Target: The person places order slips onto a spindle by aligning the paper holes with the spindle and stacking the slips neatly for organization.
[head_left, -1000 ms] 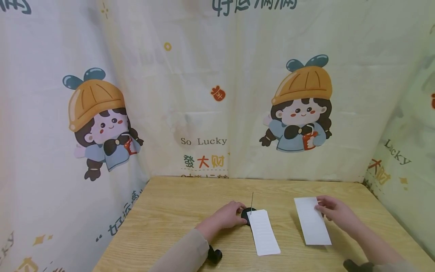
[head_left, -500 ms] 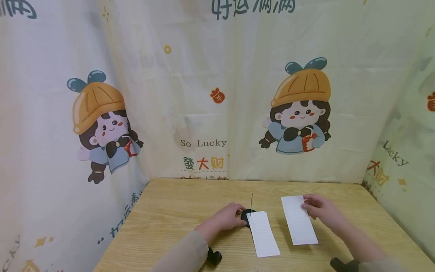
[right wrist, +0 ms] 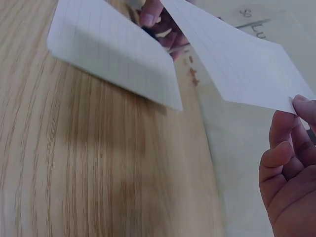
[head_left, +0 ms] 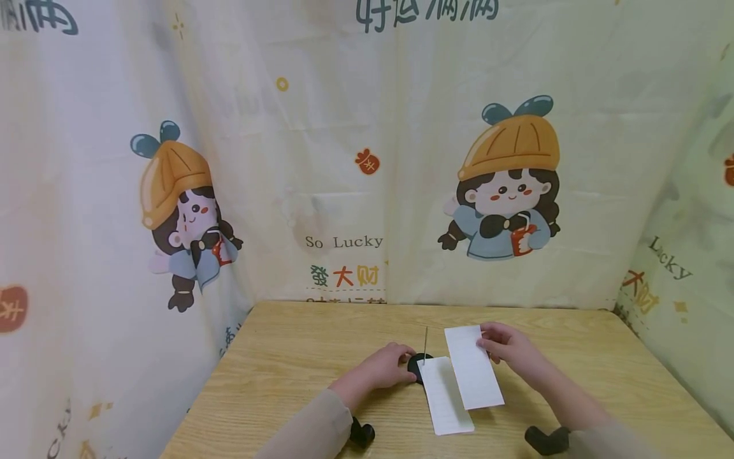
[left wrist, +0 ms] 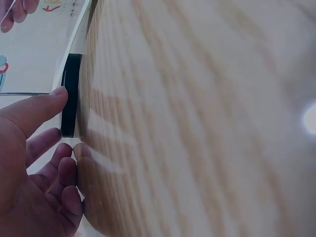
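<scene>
A bill spike with a round black base [head_left: 415, 366] and a thin upright needle [head_left: 426, 341] stands on the table. My left hand [head_left: 383, 366] grips the base's left side; in the left wrist view the thumb [left wrist: 57, 98] lies on the base's top face and other fingers curl at its edge. White lined paper [head_left: 447, 405] has its top left corner at the needle and lies toward me. Between thumb and fingers, my right hand [head_left: 510, 350] pinches the upper right edge of another white lined sheet [head_left: 474, 370], raised and partly overlapping the first in the head view.
The wooden table [head_left: 298, 344] backs onto a printed curtain [head_left: 413, 191] with cartoon figures. Black wrist mounts [head_left: 362, 433] show at both forearms. Wood-grain tabletop stretches to both sides of the hands.
My right hand has carried its sheet leftward, from well right of the spike to over the right edge of the paper there. The left hand stays on the base.
</scene>
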The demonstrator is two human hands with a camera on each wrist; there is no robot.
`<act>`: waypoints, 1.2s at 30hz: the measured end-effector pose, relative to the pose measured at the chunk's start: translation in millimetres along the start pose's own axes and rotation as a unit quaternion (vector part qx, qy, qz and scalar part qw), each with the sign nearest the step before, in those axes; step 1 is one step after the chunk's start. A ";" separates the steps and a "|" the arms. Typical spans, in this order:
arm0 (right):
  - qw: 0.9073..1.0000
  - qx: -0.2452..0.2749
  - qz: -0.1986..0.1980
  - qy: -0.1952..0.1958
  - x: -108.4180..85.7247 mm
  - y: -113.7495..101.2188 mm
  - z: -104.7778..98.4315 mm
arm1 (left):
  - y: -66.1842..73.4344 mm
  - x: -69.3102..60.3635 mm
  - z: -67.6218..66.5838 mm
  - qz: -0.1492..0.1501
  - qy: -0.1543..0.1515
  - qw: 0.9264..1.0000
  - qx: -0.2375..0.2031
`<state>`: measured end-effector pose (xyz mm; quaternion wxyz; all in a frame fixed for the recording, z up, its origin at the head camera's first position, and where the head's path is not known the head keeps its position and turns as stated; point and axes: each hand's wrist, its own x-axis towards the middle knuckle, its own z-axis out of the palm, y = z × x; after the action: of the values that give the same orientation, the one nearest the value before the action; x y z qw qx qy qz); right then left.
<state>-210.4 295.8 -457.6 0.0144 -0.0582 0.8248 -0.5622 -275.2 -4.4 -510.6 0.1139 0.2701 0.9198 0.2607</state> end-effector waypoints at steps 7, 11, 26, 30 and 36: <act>1.000 0.006 0.007 0.007 8.0 -8.0 13.7 | -0.7 1.0 0.5 0.008 0.001 1.000 -0.004; 1.000 0.020 0.002 0.004 10.7 -10.7 19.0 | -1.0 0.6 -0.3 0.008 0.000 1.000 -0.018; 0.999 0.031 0.000 0.009 14.6 -19.2 28.9 | 15.5 -7.9 -21.8 0.005 0.035 0.984 -0.177; 0.999 0.030 0.006 0.014 14.6 -20.9 31.1 | 25.8 -8.7 -26.8 0.005 0.056 0.984 -0.172; 0.999 0.036 0.010 0.018 16.6 -18.4 34.4 | 40.0 -8.9 -35.0 0.015 0.090 0.977 -0.193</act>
<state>-222.3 255.4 -452.4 0.0074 -0.0399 0.8045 -0.5926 -262.6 4.8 -459.0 0.0765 0.2322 0.8544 0.4584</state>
